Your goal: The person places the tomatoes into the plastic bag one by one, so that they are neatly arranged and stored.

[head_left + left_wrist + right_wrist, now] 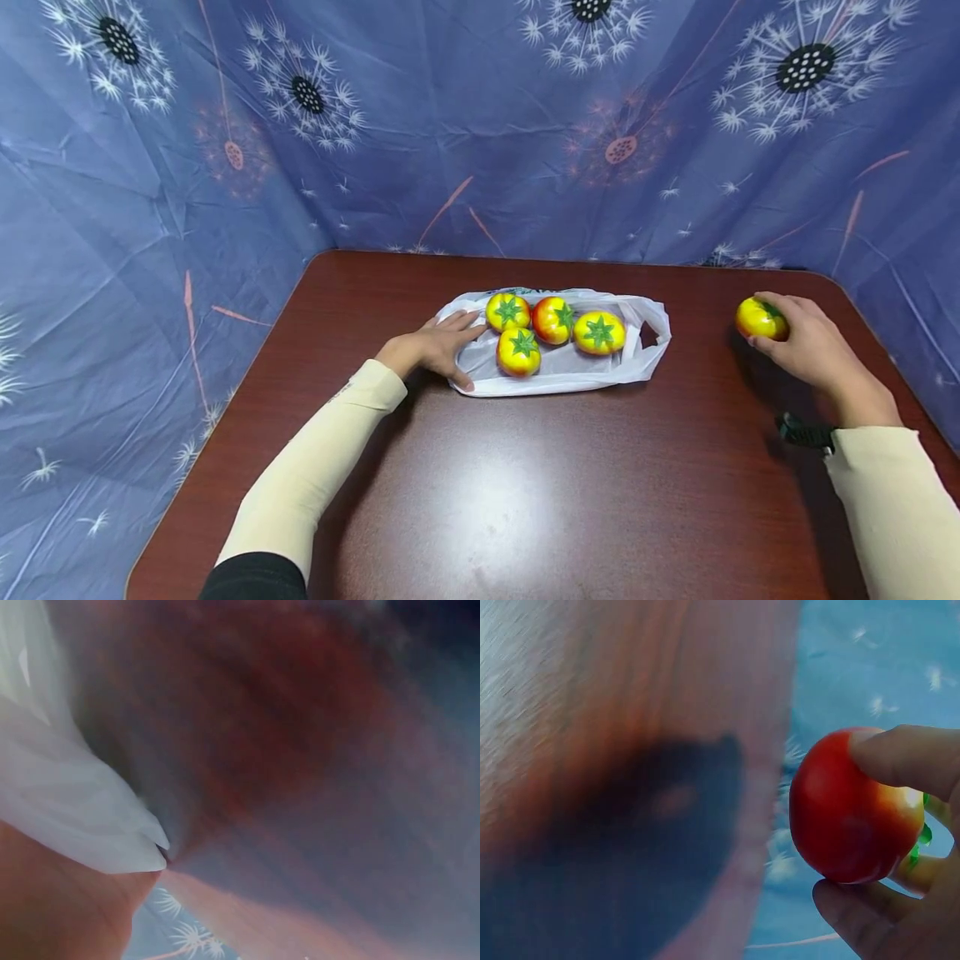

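Note:
My right hand [813, 343] grips a red-and-yellow tomato [752, 319] with a green star-shaped top, at the table's right side. In the right wrist view, thumb and fingers hold the tomato [855, 810] from opposite sides, its red underside showing. A shadow falls on the table below it. My left hand [441, 346] rests with fingers spread on the left end of a white plastic bag [570, 381]. Several similar tomatoes [518, 352] lie grouped on the bag. In the left wrist view, the bag [82, 795] covers part of the left hand [60, 900].
The dark brown table [495, 492] has rounded far corners. Blue cloth [450, 125] with a dandelion print hangs behind it and at both sides. A handle hole shows at the bag's right end. A dark band sits on the right wrist.

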A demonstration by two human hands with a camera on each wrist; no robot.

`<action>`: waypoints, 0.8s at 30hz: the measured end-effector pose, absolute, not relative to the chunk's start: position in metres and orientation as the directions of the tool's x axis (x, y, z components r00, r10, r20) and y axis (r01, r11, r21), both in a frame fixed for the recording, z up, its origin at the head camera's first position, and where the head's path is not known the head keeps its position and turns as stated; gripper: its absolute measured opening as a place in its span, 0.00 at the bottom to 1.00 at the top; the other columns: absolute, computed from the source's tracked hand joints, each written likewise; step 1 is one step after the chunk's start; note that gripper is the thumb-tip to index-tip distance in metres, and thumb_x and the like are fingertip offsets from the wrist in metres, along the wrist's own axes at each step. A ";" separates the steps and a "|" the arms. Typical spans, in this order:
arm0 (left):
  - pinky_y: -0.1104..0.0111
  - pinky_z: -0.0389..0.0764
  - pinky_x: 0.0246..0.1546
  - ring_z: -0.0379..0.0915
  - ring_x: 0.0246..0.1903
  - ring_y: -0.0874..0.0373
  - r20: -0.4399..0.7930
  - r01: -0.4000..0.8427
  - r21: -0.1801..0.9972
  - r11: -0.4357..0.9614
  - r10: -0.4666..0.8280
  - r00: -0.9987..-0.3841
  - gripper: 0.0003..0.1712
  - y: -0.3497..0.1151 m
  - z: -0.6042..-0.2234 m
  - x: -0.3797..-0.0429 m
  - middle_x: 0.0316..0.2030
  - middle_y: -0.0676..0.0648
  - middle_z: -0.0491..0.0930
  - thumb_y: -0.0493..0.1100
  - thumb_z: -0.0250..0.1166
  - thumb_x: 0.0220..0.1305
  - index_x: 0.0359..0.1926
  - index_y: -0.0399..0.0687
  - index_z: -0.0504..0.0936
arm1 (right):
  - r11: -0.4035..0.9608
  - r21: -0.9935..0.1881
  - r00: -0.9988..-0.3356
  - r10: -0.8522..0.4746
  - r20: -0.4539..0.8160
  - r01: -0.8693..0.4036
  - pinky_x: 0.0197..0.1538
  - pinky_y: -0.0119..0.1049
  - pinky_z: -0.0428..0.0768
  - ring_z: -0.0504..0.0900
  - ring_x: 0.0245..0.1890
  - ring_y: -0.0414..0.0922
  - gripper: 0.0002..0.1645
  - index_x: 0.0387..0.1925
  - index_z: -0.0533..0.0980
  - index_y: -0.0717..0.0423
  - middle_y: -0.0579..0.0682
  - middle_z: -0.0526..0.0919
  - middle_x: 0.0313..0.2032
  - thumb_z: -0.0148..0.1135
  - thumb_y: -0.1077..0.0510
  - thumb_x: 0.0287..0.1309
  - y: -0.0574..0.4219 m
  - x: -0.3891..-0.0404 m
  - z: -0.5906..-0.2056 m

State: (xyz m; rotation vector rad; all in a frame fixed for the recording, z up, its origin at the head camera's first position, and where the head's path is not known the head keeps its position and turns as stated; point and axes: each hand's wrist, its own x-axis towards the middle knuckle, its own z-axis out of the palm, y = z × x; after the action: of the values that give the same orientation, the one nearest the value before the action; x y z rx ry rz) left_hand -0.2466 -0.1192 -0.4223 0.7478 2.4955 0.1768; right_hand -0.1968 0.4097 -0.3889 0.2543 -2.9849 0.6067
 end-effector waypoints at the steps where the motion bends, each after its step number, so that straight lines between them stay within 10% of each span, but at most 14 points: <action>1: 0.43 0.37 0.78 0.27 0.80 0.49 -0.448 0.473 0.266 0.840 0.542 -0.711 0.64 -0.120 -0.422 -0.246 0.81 0.49 0.33 0.67 0.72 0.51 0.80 0.60 0.45 | 0.905 -0.380 -0.979 -0.152 0.136 -0.193 0.54 0.69 0.61 0.59 0.59 0.72 0.40 0.68 0.61 0.66 0.77 0.62 0.61 0.67 0.63 0.57 0.406 -0.197 -0.385; 24: 0.44 0.37 0.78 0.26 0.80 0.49 -0.464 0.470 0.249 0.847 0.530 -0.710 0.64 -0.121 -0.421 -0.246 0.81 0.49 0.31 0.69 0.71 0.51 0.80 0.62 0.44 | 0.823 -0.352 -0.875 -0.317 0.367 -0.446 0.53 0.60 0.66 0.69 0.56 0.65 0.44 0.65 0.70 0.59 0.67 0.71 0.60 0.74 0.69 0.43 0.332 -0.183 -0.338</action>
State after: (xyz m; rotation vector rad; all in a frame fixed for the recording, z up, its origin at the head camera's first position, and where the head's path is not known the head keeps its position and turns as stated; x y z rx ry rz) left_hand -0.2457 -0.1209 -0.4215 0.7304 2.4897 0.1516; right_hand -0.1826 0.3315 -0.3378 0.5812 -2.7129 0.6281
